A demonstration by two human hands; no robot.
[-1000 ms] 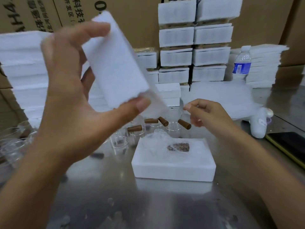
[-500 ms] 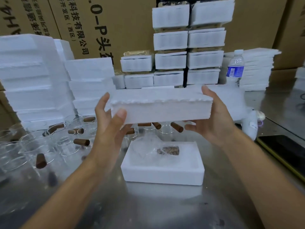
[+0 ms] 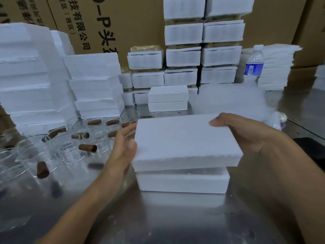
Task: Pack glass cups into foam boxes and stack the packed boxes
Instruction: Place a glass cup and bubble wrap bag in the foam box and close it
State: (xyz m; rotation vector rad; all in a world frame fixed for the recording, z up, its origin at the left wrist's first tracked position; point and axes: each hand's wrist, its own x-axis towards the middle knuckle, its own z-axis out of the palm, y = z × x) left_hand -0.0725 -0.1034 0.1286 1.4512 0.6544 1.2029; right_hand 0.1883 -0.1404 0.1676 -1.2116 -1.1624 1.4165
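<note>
A white foam lid (image 3: 184, 140) hangs just above the white foam box base (image 3: 182, 182) on the steel table, with a narrow gap between them. My left hand (image 3: 124, 148) grips the lid's left end and my right hand (image 3: 246, 132) grips its right end, thumb on top. The base's contents are hidden under the lid. Several clear glass cups (image 3: 70, 152) with brown cork-like pieces (image 3: 87, 148) stand to the left of the box.
Tall stacks of white foam pieces (image 3: 31, 76) rise at the left. Packed foam boxes (image 3: 200, 55) are stacked at the back against cardboard cartons. A water bottle (image 3: 252, 66) and thin foam sheets (image 3: 277, 66) stand back right. A dark flat object (image 3: 313, 148) lies at the right edge.
The lid went from my left hand alone, held high, to both hands, then came down to just above the box base, covering the cup inside.
</note>
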